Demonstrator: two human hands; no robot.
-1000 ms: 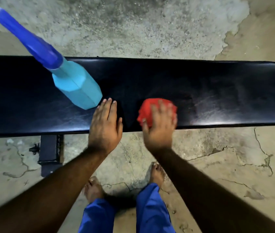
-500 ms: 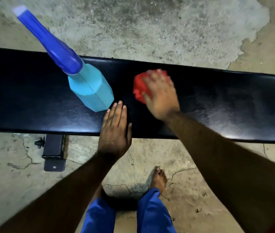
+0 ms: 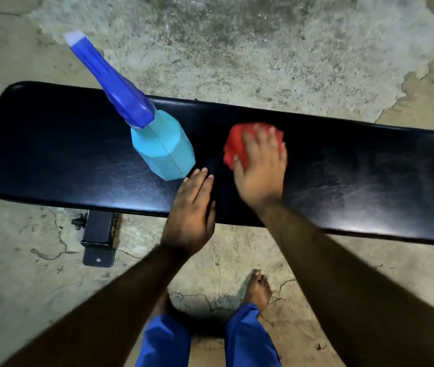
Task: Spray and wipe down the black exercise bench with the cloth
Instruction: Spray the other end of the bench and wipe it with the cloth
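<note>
The black exercise bench (image 3: pixel 59 152) runs across the view from left to right. A spray bottle (image 3: pixel 161 149) with a light blue body and a dark blue head stands upright on its middle. My right hand (image 3: pixel 262 165) presses a bunched red cloth (image 3: pixel 234 147) onto the bench top, right of the bottle, with the fingers over most of the cloth. My left hand (image 3: pixel 192 210) lies flat on the bench's near edge, fingers together, its fingertips just beside the bottle's base. It holds nothing.
A black metal bench foot (image 3: pixel 98 238) sticks out below the near edge at the left. The floor (image 3: pixel 237 49) is cracked, stained concrete. My bare feet (image 3: pixel 257 290) and blue trouser legs stand close to the bench.
My right hand has slid the red cloth from the bench's near edge to its far side, then back toward the middle. The left hand stays planted beside the bottle. The view has shifted right.
</note>
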